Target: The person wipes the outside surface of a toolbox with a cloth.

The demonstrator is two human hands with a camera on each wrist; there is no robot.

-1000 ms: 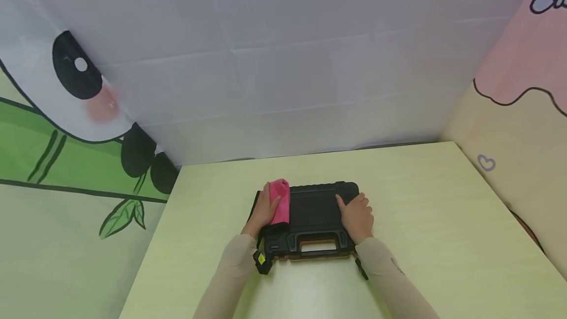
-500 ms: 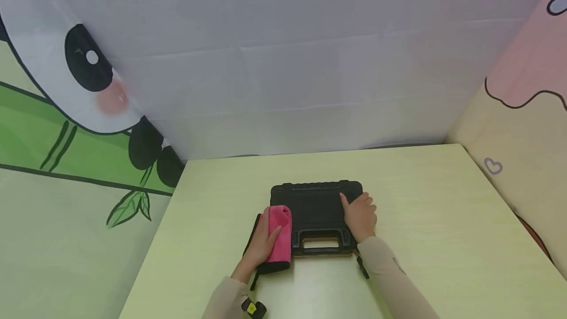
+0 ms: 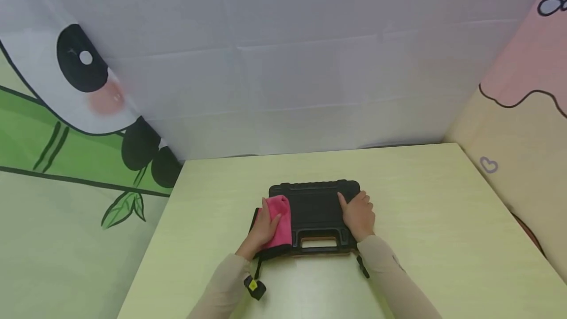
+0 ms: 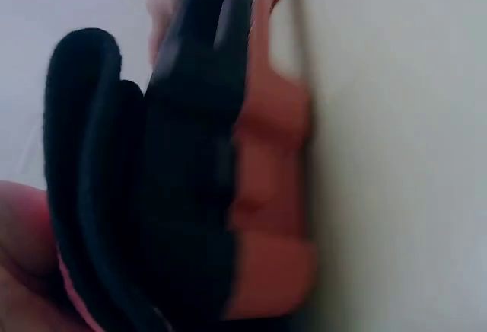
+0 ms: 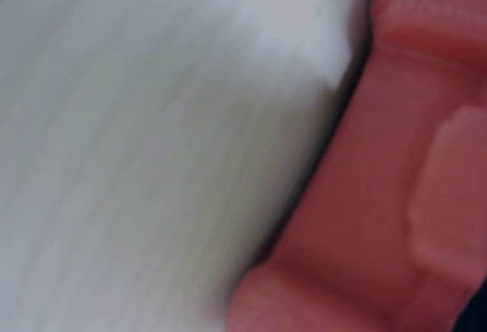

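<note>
A black plastic carrying case (image 3: 314, 201) lies flat on the table, its handle toward me. My left hand (image 3: 264, 228) holds a folded pink cloth (image 3: 281, 228) with black edging over the case's left side. In the left wrist view the cloth's dark folded edge (image 4: 84, 119) stands close against the case, whose lower half (image 4: 270, 172) is orange-red. My right hand (image 3: 360, 215) grips the case's right edge, thumb on top and fingers around the side. The right wrist view shows the orange-red side of the case (image 5: 350, 180) close up; the hand itself is out of that view.
The case rests on a pale yellow wooden table (image 3: 421, 186). A white backdrop (image 3: 310, 78) rises behind it, with printed cloth walls (image 3: 522, 151) at both sides. Wrist camera gear (image 3: 255, 287) hangs beneath the left sleeve.
My left hand drew the cloth toward me along the case's left side, past its front edge, then slid it partly back away from me. The right hand keeps its grip.
</note>
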